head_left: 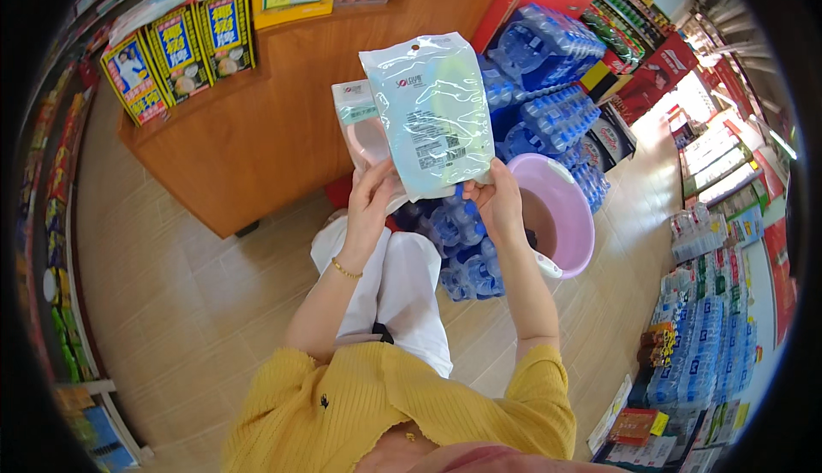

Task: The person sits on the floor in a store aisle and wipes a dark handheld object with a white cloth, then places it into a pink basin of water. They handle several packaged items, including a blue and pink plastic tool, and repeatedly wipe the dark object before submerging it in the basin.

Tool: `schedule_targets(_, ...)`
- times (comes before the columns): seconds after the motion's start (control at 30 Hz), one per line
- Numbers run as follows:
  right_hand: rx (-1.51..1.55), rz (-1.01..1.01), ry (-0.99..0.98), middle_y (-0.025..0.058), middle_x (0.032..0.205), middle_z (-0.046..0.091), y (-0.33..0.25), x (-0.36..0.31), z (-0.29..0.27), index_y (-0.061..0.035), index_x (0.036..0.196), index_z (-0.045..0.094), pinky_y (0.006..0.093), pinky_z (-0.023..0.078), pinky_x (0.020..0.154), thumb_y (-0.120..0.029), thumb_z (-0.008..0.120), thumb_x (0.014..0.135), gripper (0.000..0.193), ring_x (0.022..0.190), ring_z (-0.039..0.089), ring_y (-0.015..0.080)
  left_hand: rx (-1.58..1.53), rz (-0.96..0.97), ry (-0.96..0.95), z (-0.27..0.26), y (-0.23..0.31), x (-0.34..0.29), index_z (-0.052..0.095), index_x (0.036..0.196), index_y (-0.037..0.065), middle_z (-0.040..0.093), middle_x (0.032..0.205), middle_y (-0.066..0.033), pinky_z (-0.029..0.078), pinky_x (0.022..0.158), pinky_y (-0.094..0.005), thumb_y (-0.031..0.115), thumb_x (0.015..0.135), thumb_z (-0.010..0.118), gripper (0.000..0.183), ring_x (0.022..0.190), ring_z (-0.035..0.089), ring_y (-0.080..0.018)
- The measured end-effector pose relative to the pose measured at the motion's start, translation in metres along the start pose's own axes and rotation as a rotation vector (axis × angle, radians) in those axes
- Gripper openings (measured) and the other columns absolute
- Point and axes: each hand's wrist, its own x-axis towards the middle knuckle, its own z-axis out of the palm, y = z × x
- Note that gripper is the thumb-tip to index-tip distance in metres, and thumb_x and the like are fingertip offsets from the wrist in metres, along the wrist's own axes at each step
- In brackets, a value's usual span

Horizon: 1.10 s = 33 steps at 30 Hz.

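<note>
The right hand point(500, 203) pinches the lower right corner of a flat, glossy plastic packet in pale blue and green point(432, 113), its grip closed with thumb and fingertips on the edge. The left hand point(373, 199) has its grip closed on the lower end of a flat pink-and-white packet point(366, 137); its fingers also sit by the lower left edge of the blue-green packet, but whether they press on that too I cannot tell. The blue-green packet is raised in front of the person, tilted slightly, and overlaps the right side of the pink-and-white one. A gold-coloured beaded bracelet point(347, 268) circles the left wrist. Below the hands are the person's white trousers point(402, 280), and beside them clear wrapped bottles with blue caps point(473, 274). A round lilac plastic basin point(584, 233) stands just right of the right forearm, with more blue-wrapped bottle packs point(552, 118) behind it. Beyond the packets, to the left, a brown wooden counter point(300, 122) carries tall yellow-and-black boxes point(178, 55) along its edge. Pale wood-look floor point(171, 293) spreads around, and stocked shelves point(60, 216) line the far left.
</note>
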Motion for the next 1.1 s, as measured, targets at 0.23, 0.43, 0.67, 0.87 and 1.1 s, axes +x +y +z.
schedule_targets(0.23,-0.123,0.015,-0.017,0.0078,0.086,0.057,0.029,-0.015,0.002,0.0006,0.104,0.051,0.0272,0.048,0.063,-0.030,0.035,0.096,0.035,0.070,0.055,0.0131,-0.199,-0.026,0.097,0.003,0.001,0.003,0.043,0.124,-0.002,0.038,0.122,-0.0062,0.030,0.098,-0.0292,0.032,0.093,0.046,0.047,0.112,0.040,-0.0158)
schedule_targets(0.43,-0.941,-0.341,-0.027,0.0170,0.105,0.052,0.032,-0.007,-0.016,0.0022,0.125,0.041,0.0353,0.041,0.086,-0.023,0.041,0.092,0.041,0.098,0.051,0.0256,-0.162,-0.052,0.100,-0.002,0.001,0.006,0.054,0.114,-0.003,0.037,0.116,-0.0044,0.032,0.096,-0.0291,0.017,0.086,0.060,0.035,0.111,0.039,-0.0149)
schedule_targets(0.67,-1.510,-0.748,-0.026,0.0201,0.139,0.026,-0.023,0.011,0.023,-0.0102,0.132,0.042,0.0496,0.017,0.104,-0.038,0.058,0.079,0.062,0.127,0.022,0.0418,-0.150,-0.061,0.050,-0.001,0.002,0.003,0.054,0.116,-0.002,0.037,0.117,-0.0046,0.034,0.094,-0.0289,0.020,0.086,0.060,0.037,0.110,0.041,-0.0139)
schedule_targets(0.87,-1.681,-0.717,-0.104,0.0196,0.143,0.020,-0.018,0.025,0.030,-0.0218,0.129,0.047,0.0596,0.010,0.103,-0.064,0.052,0.072,0.071,0.130,0.012,0.0459,-0.194,-0.132,-0.025,0.003,0.005,-0.003,0.054,0.116,-0.001,0.042,0.113,-0.0031,0.034,0.093,-0.0289,0.026,0.088,0.058,0.039,0.107,0.044,-0.0137)
schedule_targets(1.1,-1.517,-0.688,-0.473,0.0175,0.140,0.028,-0.001,-0.016,0.031,-0.0219,0.109,0.063,0.0602,0.011,0.102,-0.065,0.049,0.073,0.058,0.130,0.013,0.0448,-0.400,-0.168,0.093,-0.005,-0.003,0.008,0.054,0.116,0.001,0.047,0.110,-0.0017,0.034,0.092,-0.0277,0.028,0.088,0.058,0.039,0.105,0.046,-0.0124)
